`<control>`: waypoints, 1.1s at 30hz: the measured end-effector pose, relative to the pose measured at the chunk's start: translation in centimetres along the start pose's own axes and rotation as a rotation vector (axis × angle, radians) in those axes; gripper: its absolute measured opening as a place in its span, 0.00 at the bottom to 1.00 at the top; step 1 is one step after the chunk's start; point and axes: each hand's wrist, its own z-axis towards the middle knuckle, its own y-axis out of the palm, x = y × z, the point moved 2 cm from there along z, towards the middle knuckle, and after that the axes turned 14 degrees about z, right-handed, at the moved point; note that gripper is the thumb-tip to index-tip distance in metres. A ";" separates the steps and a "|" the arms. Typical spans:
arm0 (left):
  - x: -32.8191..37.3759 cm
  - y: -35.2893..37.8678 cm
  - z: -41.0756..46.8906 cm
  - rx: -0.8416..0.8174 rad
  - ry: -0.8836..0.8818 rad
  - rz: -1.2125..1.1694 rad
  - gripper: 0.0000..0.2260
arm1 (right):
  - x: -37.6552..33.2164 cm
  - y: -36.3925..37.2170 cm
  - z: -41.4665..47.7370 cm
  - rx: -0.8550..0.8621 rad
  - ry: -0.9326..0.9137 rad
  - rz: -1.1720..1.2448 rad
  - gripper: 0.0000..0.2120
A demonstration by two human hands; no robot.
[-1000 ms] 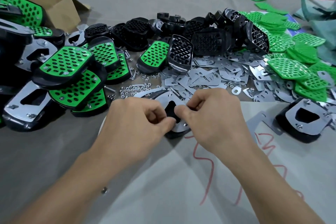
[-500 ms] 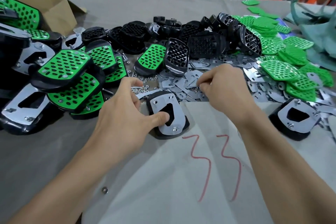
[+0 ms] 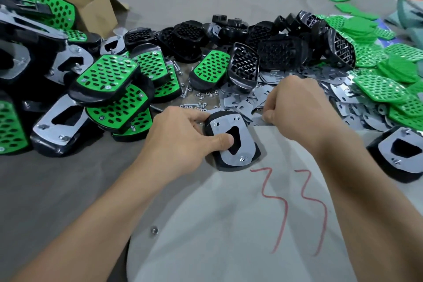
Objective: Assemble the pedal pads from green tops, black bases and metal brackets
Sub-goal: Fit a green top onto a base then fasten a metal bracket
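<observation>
A black pedal pad (image 3: pixel 232 144) lies bracket side up in front of me, its metal bracket (image 3: pixel 246 142) on top. My left hand (image 3: pixel 180 137) grips the pad, thumb in the bracket's opening and fingers over its far edge. My right hand (image 3: pixel 295 103) is curled over the pile of loose metal brackets (image 3: pixel 242 101) just behind the pad; its fingertips are hidden, so what they pinch does not show. Black bases (image 3: pixel 274 50) are heaped at the back. Green tops (image 3: pixel 380 68) are piled at the right.
Finished green-topped pads (image 3: pixel 107 78) are stacked at the left, beside a cardboard box (image 3: pixel 96 11). Small nuts (image 3: pixel 199 99) lie scattered behind the left hand. Another bracket-up pad (image 3: pixel 409 153) sits at the right edge. A grey sheet marked in red (image 3: pixel 295 208) covers the near table.
My right hand left the pad and reached back to the bracket pile, where it has stayed. My left hand keeps hold of the pad, which now lies uncovered.
</observation>
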 end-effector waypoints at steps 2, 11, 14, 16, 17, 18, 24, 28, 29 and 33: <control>-0.2 0.1 0.3 -0.006 -0.007 0.000 0.16 | 0.3 0.3 -0.3 0.016 0.037 0.031 0.05; -0.1 0.2 0.3 -0.001 -0.036 0.044 0.15 | -0.5 2.1 -1.3 0.073 0.030 0.849 0.08; 0.1 0.2 0.2 0.005 -0.027 0.050 0.14 | -1.1 3.2 -1.5 -0.007 0.036 0.874 0.08; 0.1 0.2 0.2 0.011 -0.021 0.042 0.14 | -0.9 3.4 -1.3 -0.005 0.043 0.880 0.08; 0.0 0.2 0.2 0.012 -0.021 0.036 0.15 | -0.9 3.5 -1.3 0.000 0.042 0.882 0.08; 0.0 0.3 0.2 0.012 -0.022 0.029 0.15 | -0.8 3.5 -1.2 0.006 0.038 0.879 0.08; 0.1 0.8 0.1 0.098 0.070 0.036 0.27 | -0.6 4.0 -1.2 0.027 0.013 0.838 0.08; 0.7 1.4 0.3 0.199 0.090 0.057 0.14 | -0.5 4.1 -1.3 0.021 0.018 0.860 0.08; 0.8 1.5 0.4 0.212 0.081 0.052 0.11 | -0.4 4.1 -1.3 0.022 0.029 0.887 0.08; 0.8 1.6 0.6 0.227 0.047 0.064 0.07 | -0.1 3.9 -1.1 0.073 0.094 1.007 0.09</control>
